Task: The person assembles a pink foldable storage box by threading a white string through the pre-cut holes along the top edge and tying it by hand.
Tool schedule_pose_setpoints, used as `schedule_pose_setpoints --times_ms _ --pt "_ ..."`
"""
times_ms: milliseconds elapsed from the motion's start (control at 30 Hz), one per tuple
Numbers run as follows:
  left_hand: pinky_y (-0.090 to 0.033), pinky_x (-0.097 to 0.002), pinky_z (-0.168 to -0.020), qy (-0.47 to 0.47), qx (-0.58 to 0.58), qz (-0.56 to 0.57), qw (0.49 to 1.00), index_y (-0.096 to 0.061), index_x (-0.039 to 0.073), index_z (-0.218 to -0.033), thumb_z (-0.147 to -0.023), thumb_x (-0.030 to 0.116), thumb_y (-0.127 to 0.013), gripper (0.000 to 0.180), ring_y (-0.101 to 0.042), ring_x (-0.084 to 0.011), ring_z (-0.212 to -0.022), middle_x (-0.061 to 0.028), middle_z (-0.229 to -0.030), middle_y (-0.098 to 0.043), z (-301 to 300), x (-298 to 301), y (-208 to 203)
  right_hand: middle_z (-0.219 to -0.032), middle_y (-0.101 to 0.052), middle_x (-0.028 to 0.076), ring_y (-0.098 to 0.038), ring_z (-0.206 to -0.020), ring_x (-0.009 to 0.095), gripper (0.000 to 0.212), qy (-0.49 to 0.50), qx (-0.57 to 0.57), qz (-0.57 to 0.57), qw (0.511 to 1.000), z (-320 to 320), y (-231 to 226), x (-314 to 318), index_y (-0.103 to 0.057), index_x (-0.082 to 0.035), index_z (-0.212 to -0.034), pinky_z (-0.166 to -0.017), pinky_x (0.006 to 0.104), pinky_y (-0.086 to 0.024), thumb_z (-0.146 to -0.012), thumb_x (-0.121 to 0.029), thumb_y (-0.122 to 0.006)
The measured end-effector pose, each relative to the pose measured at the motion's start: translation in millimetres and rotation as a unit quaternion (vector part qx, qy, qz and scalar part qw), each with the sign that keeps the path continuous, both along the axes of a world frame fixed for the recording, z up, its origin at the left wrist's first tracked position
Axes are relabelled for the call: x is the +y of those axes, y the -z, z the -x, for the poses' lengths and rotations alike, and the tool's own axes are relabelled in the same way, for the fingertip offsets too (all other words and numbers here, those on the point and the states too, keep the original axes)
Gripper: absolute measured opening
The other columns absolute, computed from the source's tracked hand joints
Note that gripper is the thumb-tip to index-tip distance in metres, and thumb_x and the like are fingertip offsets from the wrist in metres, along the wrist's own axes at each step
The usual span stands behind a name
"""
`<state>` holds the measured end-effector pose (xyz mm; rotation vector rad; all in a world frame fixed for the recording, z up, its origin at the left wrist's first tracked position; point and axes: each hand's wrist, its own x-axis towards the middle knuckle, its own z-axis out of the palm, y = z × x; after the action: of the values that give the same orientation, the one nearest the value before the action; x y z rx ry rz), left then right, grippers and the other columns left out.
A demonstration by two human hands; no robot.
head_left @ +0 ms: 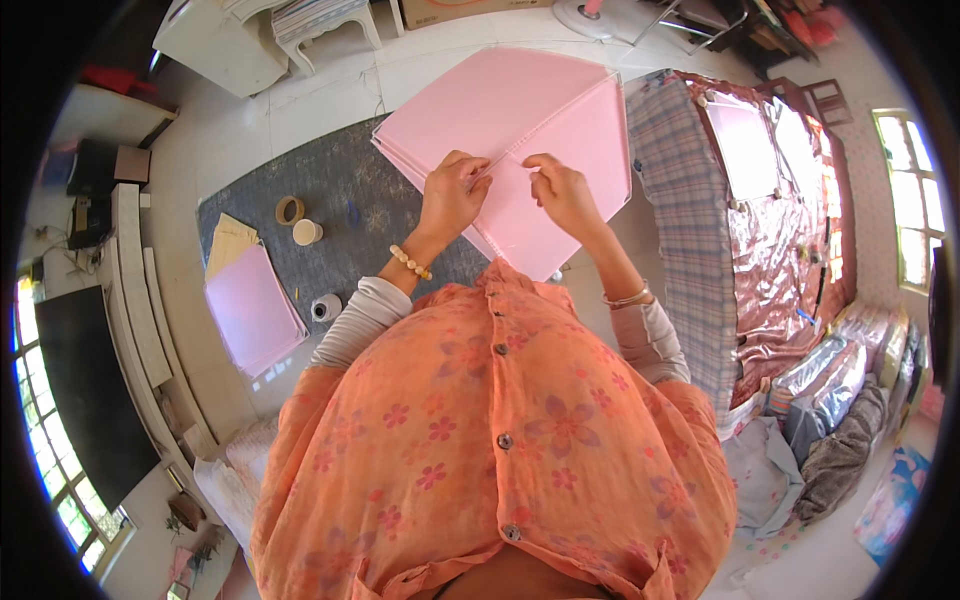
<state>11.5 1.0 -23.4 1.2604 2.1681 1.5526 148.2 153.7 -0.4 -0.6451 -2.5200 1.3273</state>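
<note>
A large pink sheet construction [480,105], seemingly several stacked layers, lies on the dark table in front of me. A pale ridged strip [545,122] crosses it diagonally, with the pink surface on either side. My left hand [456,192], with a beaded bracelet at the wrist, is closed in a pinch at this strip, thumb and forefinger together. Just right of it, my right hand [566,198] hovers over or rests on the pink surface. Its fingers are curled and the forefinger is bent forward; whatever they hold is too small to make out.
On the dark table [330,165] are a brown tape roll [289,210], a white cup-like container [307,232], a white roll [325,307] and a stack of pink sheets [252,305]. A surface draped in plaid cloth [690,220] stands to the right, with wrapped bundles [825,385] below it.
</note>
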Motion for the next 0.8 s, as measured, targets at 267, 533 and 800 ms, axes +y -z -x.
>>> schedule_pose_setpoints --times_ms 267,533,800 --pt "-0.051 -0.0308 -0.071 0.007 0.004 -0.001 1.0 -0.067 0.001 -0.103 -0.081 0.007 -0.069 0.023 -0.063 -0.0228 -0.081 -0.0113 -0.093 -0.062 1.1 -2.2 -0.7 -0.087 -0.067 0.018 -0.063 -0.067 0.036 0.023 -0.002 0.036 -0.045 0.998 3.2 18.8 -14.3 -0.062 -0.003 -0.11 -0.062 0.0432 -0.048 -0.089 -0.004 -0.051" --pt "-0.051 -0.0294 -0.072 0.013 -0.007 0.027 1.0 -0.068 0.001 -0.104 -0.082 0.008 -0.068 0.023 -0.064 -0.0216 -0.082 -0.0109 -0.096 -0.063 -1.2 -2.5 -2.7 -0.079 -0.065 0.021 -0.064 -0.068 0.036 0.027 -0.032 0.0 -0.078 0.996 1.2 -2.0 -11.0 -0.062 0.0 -0.111 -0.063 0.0432 -0.049 -0.087 -0.002 -0.049" --pt "-0.051 -0.0279 -0.072 0.024 -0.017 0.024 0.999 -0.069 0.0 -0.104 -0.081 0.004 -0.068 0.023 -0.064 -0.0202 -0.081 -0.01 -0.096 -0.064 -3.7 -3.2 -2.8 -0.081 -0.066 0.021 -0.065 -0.073 0.036 0.028 -0.039 -0.003 -0.102 0.994 5.4 -6.0 -10.2 -0.062 0.001 -0.111 -0.067 0.0441 -0.051 -0.088 -0.003 -0.047"
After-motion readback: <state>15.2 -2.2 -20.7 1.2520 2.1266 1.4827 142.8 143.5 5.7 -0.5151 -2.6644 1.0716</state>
